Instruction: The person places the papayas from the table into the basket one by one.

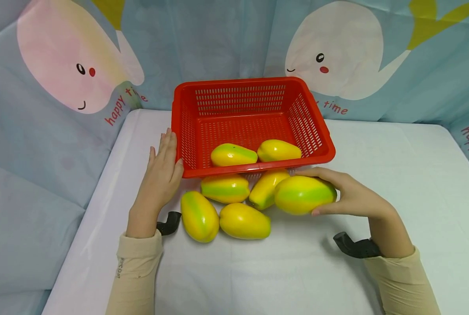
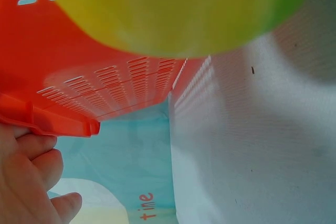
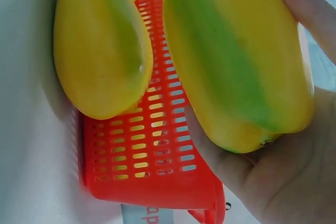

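Note:
My right hand [image 1: 350,192] grips a yellow-green papaya [image 1: 305,195], thumb on one side and fingers on the other. It holds the fruit just in front of the red basket's [image 1: 254,167] near right corner. At the basket's left side, my left hand [image 1: 159,173] lies with its fingers extended along the rim. In the left wrist view its fingers [image 2: 47,166] touch the underside of that rim. Two papayas, one greenish [image 1: 234,155] and one yellower [image 1: 279,150], lie inside the basket along its near wall. Several more, including a papaya [image 1: 245,221], lie on the table before it.
A white cloth [image 1: 297,275] covers the table. Behind the basket hangs a blue curtain [image 1: 226,39] with whale prints. Among the loose fruit, one papaya [image 1: 200,216] is close to the left wrist, and another papaya [image 1: 225,188] lies against the basket's front.

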A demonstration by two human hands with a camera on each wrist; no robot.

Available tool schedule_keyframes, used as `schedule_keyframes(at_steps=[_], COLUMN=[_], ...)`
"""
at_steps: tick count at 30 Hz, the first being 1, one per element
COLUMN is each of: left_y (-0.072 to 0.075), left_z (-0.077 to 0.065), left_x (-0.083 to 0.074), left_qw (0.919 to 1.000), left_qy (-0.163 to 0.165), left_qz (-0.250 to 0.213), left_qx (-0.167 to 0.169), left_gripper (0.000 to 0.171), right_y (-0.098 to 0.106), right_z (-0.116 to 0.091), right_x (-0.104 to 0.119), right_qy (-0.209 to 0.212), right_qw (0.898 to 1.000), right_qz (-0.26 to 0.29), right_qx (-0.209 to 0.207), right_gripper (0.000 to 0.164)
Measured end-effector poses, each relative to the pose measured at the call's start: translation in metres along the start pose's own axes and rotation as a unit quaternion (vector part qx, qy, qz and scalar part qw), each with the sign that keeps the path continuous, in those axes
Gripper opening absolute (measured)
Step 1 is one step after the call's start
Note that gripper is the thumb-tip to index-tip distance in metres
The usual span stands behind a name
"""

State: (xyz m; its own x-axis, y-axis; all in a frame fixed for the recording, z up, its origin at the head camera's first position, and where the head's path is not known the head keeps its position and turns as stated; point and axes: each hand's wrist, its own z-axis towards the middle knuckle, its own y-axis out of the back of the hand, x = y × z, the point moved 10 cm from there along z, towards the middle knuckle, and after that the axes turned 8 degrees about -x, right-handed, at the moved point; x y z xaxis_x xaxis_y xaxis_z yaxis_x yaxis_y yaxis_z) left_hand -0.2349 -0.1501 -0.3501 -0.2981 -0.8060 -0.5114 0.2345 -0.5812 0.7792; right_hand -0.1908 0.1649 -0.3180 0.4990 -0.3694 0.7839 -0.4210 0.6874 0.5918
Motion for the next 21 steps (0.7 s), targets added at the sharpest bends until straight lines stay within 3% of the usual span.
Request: schedule_keyframes(at_steps=[12,21], left_y=[-0.002,0.000], left_z=[0.000,0.000], left_x=[-0.001,-0.001], left_qw=[1.0000,1.0000], left_qy=[0.006,0.002], left_qz=[0.003,0.004], left_qx=[0.001,0.000], left_gripper=[0.061,0.060], right_y=[0.023,0.036], right_z=[0.006,0.026], right_x=[0.008,-0.005], right_qy=[0.019,-0.016], right_qw=[0.998,0.997], right_qz=[-0.025,0.009], right_qx=[-0.060,-0.080], right_gripper=[0.076,0.070])
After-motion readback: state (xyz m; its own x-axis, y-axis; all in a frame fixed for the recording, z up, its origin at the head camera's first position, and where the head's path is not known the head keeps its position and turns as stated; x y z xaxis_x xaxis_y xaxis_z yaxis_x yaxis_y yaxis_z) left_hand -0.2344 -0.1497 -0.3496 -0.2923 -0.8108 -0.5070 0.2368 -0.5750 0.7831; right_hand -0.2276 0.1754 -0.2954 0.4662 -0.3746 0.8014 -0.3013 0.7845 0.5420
